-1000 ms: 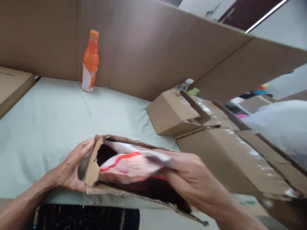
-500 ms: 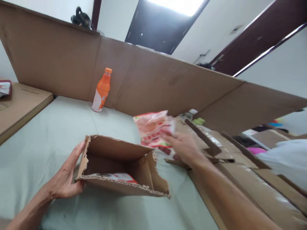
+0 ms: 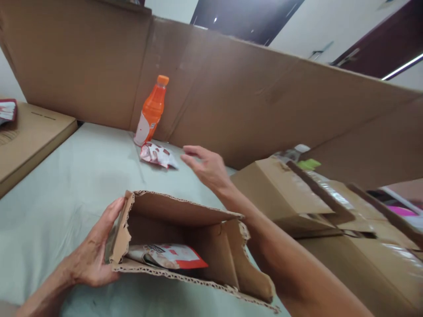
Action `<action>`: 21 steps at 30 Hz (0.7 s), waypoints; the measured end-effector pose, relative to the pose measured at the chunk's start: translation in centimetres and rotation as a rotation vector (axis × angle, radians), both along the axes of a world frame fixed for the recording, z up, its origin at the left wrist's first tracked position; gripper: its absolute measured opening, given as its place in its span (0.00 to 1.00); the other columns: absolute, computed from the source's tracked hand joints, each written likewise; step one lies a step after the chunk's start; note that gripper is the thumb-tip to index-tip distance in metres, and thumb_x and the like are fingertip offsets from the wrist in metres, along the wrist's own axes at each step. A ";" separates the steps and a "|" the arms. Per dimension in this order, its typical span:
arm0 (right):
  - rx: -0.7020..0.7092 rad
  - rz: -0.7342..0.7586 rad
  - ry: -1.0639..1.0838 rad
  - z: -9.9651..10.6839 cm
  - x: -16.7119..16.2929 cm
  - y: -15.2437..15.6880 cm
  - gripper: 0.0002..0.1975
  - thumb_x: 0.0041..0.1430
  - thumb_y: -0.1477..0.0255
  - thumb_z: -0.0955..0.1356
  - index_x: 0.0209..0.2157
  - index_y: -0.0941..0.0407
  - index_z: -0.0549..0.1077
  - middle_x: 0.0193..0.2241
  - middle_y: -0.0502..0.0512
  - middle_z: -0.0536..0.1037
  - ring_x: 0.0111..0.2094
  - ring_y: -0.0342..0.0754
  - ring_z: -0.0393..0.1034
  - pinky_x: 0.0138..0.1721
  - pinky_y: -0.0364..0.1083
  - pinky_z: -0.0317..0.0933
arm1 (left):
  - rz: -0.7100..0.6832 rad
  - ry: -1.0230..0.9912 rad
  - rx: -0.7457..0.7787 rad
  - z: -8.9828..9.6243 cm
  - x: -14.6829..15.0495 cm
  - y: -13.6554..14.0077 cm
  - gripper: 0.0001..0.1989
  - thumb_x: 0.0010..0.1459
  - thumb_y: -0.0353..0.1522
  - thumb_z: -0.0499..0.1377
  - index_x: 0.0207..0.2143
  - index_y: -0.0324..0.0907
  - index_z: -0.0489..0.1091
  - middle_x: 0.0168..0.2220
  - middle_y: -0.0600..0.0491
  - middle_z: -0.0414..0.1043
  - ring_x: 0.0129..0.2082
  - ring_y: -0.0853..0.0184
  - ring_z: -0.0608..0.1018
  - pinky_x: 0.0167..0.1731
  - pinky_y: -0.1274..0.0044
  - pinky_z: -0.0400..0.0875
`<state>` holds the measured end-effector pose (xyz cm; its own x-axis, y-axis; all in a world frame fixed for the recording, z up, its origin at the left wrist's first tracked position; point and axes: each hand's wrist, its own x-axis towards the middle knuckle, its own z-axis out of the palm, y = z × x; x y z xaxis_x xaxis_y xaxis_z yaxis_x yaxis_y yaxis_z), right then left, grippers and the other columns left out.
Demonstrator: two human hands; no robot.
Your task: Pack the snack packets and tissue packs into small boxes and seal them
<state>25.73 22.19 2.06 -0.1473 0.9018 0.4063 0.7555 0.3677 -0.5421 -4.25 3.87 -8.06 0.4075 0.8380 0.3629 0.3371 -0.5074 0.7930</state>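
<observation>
My left hand (image 3: 94, 251) grips the left end of an open cardboard box (image 3: 185, 204) with torn, ragged edges, thumb beneath the near edge and fingers at the side. Inside that box lies a red-and-white packet (image 3: 175, 255). Beyond the box, my right hand (image 3: 209, 169) hovers over the cloth, fingers stretched out and nothing in them. Just left of its fingertips a small red-and-white snack packet (image 3: 157, 155) lies on the cloth. Right behind it an orange drink bottle (image 3: 152, 111) stands upright.
A tall cardboard panel (image 3: 238, 92) runs across the back. Several cardboard boxes (image 3: 284, 189) crowd the right side, with a clear bottle (image 3: 294, 153) behind them. On the left, a flat carton (image 3: 39, 136) carries a dark red packet (image 3: 7, 110). Pale green cloth (image 3: 109, 167) covers the surface.
My right hand has moved left and let go of the snack packet it held, and a packet now lies by the orange bottle. My left hand still holds the box; the view has tilted down.
</observation>
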 end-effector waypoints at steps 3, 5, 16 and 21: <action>0.121 0.080 0.146 2.9 1.7 -7.1 0.11 0.68 0.63 0.69 0.40 0.52 0.83 0.36 0.54 0.86 0.34 0.49 0.80 0.39 0.49 0.74 | -0.051 0.002 0.005 0.4 0.0 0.0 0.55 0.61 0.48 0.65 0.76 0.63 0.28 0.79 0.53 0.39 0.75 0.35 0.52 0.71 0.43 0.54; 0.127 0.247 0.107 5.2 2.2 -12.1 0.09 0.70 0.65 0.69 0.40 0.50 0.83 0.33 0.52 0.85 0.30 0.47 0.79 0.33 0.45 0.73 | -0.077 -0.036 0.016 0.6 0.2 0.1 0.51 0.63 0.52 0.61 0.76 0.63 0.29 0.79 0.54 0.39 0.75 0.35 0.51 0.72 0.43 0.52; -0.510 0.620 -0.851 2.3 -2.6 -17.7 0.12 0.62 0.83 0.66 0.40 0.58 0.81 0.38 0.60 0.85 0.37 0.54 0.80 0.38 0.47 0.69 | -0.148 -0.102 0.203 0.6 1.7 0.4 0.50 0.64 0.53 0.62 0.77 0.55 0.38 0.77 0.47 0.43 0.75 0.42 0.54 0.72 0.48 0.55; -0.402 0.592 -0.792 2.9 -2.6 -17.2 0.13 0.58 0.85 0.65 0.31 0.56 0.78 0.29 0.57 0.83 0.29 0.50 0.76 0.30 0.46 0.63 | -0.117 -0.082 0.163 -0.1 1.1 0.4 0.54 0.59 0.50 0.66 0.77 0.57 0.35 0.77 0.49 0.44 0.75 0.39 0.54 0.71 0.46 0.56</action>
<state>23.15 4.99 4.92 -0.6978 0.6465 -0.3085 0.7053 0.6954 -0.1382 -3.19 4.25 -8.21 0.4618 0.7141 0.5261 0.2059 -0.6633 0.7195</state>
